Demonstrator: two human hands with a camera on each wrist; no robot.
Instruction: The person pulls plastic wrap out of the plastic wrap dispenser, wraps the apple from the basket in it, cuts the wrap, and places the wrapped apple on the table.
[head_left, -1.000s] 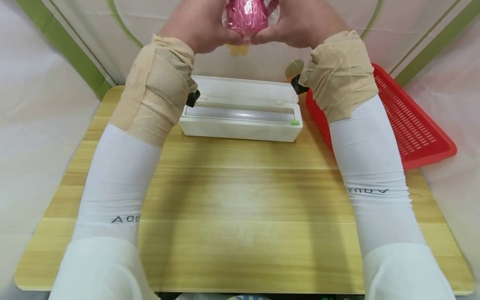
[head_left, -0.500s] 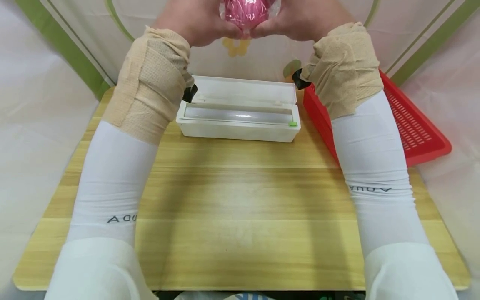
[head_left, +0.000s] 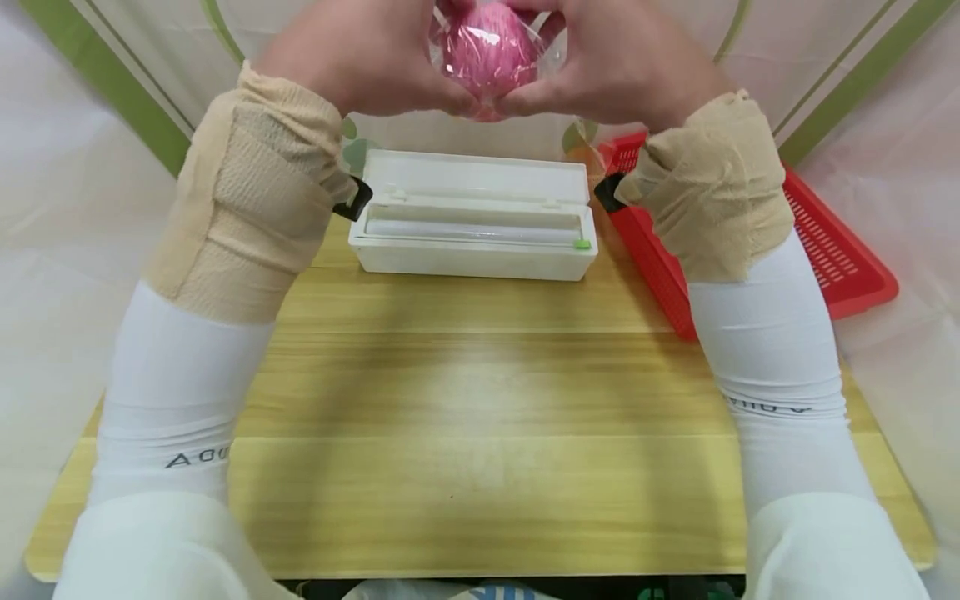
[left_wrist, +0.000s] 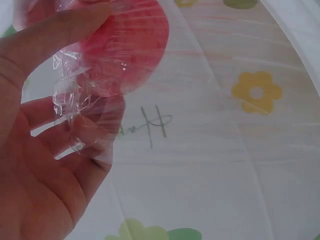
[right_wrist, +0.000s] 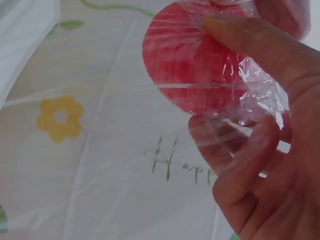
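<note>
A pinkish-red apple (head_left: 487,52) is held up in front of me between both hands, at the top of the head view. Clear cling film (left_wrist: 82,97) covers it, crinkled and bunched at its side. My left hand (head_left: 375,58) grips the wrapped apple from the left, thumb pressed on the near face. From the right, my right hand (head_left: 622,62) grips it likewise. Both thumb tips nearly meet at the apple's lower edge. In the right wrist view, fingers curl under the film below the apple (right_wrist: 185,60). The far side of the apple is hidden.
Behind on the wooden table (head_left: 480,400) stands a white cling film dispenser (head_left: 472,260), lid raised, with a green slider at its right end. A red perforated basket (head_left: 840,258) lies to the right, partly behind my right arm. Printed white sheeting surrounds the table.
Both hands and the apple have come slightly down and nearer, so more of the apple shows. The forearms stand farther apart. The grip on the apple stays.
</note>
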